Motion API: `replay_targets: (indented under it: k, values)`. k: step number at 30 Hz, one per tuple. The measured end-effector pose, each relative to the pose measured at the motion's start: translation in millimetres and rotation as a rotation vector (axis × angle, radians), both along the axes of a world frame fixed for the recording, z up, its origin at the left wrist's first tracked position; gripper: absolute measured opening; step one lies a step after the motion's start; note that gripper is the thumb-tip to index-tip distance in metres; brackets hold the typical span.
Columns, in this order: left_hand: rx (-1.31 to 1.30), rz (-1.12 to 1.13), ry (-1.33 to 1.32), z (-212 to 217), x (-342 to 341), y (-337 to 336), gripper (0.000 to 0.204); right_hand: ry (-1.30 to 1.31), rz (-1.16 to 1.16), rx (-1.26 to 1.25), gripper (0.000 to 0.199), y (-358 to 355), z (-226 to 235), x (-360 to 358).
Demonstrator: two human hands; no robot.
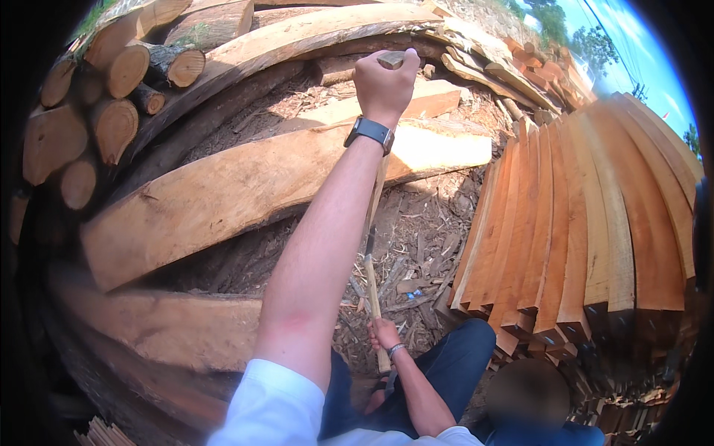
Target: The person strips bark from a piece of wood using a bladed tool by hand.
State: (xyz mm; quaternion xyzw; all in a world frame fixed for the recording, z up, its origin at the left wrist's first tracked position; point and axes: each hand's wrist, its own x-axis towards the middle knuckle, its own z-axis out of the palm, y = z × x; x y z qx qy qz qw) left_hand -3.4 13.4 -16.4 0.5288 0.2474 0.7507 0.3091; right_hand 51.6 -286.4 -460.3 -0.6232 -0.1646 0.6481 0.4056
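A long, narrow wooden pole [372, 286] stands upright before me, with a dark patch partway along it. My left hand [384, 83], at the end of a stretched arm with a dark wristwatch [370, 135], is closed around its upper end. The end grain shows between thumb and fingers. Lower down, close to my knees, my right hand [384, 334] is wrapped round the same pole, a bracelet on its wrist. Left arm and hand hide part of the pole's upper length. Below the right hand, the lower end reaches down beside my foot [376, 400].
Thick sawn slabs [201, 201] lie across the ground to the left and ahead. Cut logs [126, 70] are piled at the far left. Reddish planks [565, 223] are stacked at the right. Bark chips [416, 230] cover the ground. Another person [528, 394] is at the lower right.
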Motion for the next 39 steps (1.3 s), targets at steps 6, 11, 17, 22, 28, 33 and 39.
replay_targets:
  k: [6, 11, 17, 22, 28, 33, 39]
  values:
    - [0.018, -0.036, 0.056, -3.2, 5.4, 5.3, 0.033, -0.524, 0.203, -0.03, 0.039, 1.0, 18.3, 3.7]
    - [0.055, -0.332, 0.054, 1.3, 9.6, -6.4, 0.031, -0.625, 0.154, 0.113, 0.037, -4.4, -16.6, 19.8]
    - [0.046, -0.735, 0.117, 6.4, -11.9, -5.6, 0.034, -0.294, -0.223, 0.387, 0.03, 7.6, 27.9, 18.9]
    - [-0.011, -0.662, 0.084, 2.7, -37.2, 1.9, 0.037, -0.272, 0.06, 0.078, 0.032, 1.8, 11.9, 0.0]
    - [-0.015, -0.479, -0.015, -1.0, -35.6, 5.2, 0.036, -0.605, -0.058, 0.217, 0.035, 6.7, 14.9, 2.1]
    - [0.0, -0.412, -0.039, 1.6, -29.7, 6.3, 0.037, -0.971, 0.098, 0.239, 0.042, 2.6, -9.7, 2.5]
    - [0.036, -0.424, -0.04, 1.0, -24.6, 1.8, 0.036, -1.035, 0.068, 0.251, 0.041, 2.5, -1.2, 0.2]
